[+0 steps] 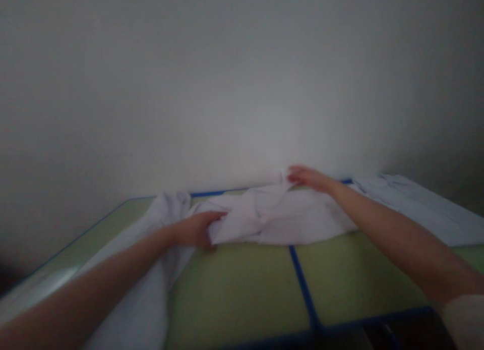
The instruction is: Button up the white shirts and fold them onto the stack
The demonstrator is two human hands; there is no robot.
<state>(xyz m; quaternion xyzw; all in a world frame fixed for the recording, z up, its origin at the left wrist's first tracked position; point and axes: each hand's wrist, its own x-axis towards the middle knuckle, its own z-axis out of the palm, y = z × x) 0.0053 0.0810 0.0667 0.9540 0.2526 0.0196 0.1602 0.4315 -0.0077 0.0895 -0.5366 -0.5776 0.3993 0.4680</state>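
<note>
A white cloth garment lies spread in a band across the far part of the green table. It looks creased and partly folded, and I cannot tell what kind of garment it is. My left hand grips its near left part, thumb above and fingers below. Further back, my right hand has its fingers closed on a raised bit of the same cloth, close to the wall. More white cloth runs beneath my left forearm toward the table's front; whether it belongs to the same piece is unclear.
Flat white cloth lies at the right end of the table, which has blue edging and a blue seam. A plain grey wall rises directly behind. Something dark shows below the front edge.
</note>
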